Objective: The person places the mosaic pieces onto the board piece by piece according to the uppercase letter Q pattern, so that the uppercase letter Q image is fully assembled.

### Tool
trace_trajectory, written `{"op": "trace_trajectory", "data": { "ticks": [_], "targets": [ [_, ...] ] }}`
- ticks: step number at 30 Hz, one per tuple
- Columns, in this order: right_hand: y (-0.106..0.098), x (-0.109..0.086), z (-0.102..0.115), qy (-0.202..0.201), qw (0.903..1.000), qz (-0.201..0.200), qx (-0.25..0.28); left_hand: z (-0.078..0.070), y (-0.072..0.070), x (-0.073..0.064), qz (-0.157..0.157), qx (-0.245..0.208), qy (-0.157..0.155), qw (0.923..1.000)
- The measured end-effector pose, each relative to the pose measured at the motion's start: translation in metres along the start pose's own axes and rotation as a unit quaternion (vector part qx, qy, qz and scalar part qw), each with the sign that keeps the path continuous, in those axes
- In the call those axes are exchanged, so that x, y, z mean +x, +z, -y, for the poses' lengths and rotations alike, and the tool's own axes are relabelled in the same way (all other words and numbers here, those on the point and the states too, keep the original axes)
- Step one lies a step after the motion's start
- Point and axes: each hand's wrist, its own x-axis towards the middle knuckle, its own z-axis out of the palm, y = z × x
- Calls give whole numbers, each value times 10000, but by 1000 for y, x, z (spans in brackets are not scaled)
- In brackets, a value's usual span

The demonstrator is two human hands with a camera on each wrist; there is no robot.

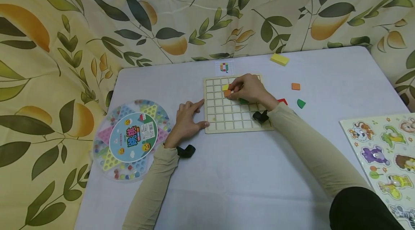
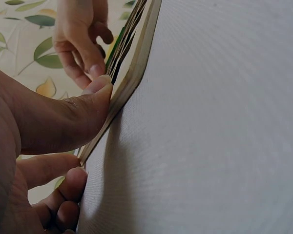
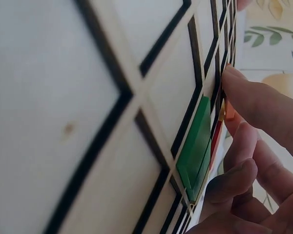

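A wooden grid board (image 1: 219, 130) with square cells lies in the middle of the table. My right hand (image 1: 249, 88) is over its upper part, thumb and index finger pinching an orange square tile (image 1: 227, 93) at the cells. Just behind that tile sits a yellow tile (image 1: 225, 87). A green piece (image 3: 196, 146) rests in the grid beneath the right hand, with a red piece (image 3: 216, 141) beyond it, partly hidden. My left hand (image 1: 187, 120) touches the board's left edge with thumb (image 2: 73, 117) and index finger, its fingers gripping nothing.
A small pattern card (image 1: 224, 67) lies behind the board. To the right are a yellow block (image 1: 279, 59), an orange tile (image 1: 295, 86), a green piece (image 1: 301, 103) and a red piece (image 1: 282, 101). A round Chinese checkers set (image 1: 133, 138) lies left, an animal puzzle board (image 1: 373, 143) right.
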Motion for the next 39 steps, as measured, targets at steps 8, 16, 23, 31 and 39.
{"op": "trace_trajectory", "data": {
  "ticks": [8, 16, 23, 31, 39],
  "targets": [
    [-1, 0, 0, 7, 10000, 52, 48, 1, 0, 1, 10, -4, 58, 10000],
    [1, 3, 0, -105, 9999, 59, -89, -1, -1, 1, 24, -21, -6, 10000],
    [3, 4, 4, -105, 9996, -18, -259, 0, 0, 1, 32, -16, -3, 10000],
    [3, 3, 4, -102, 9998, 7, -199, 0, -1, 1, 27, -22, 8, 10000],
    [3, -1, 7, -74, 9992, -107, -377, -1, 0, 0, 25, -68, 19, 10000]
  ]
}}
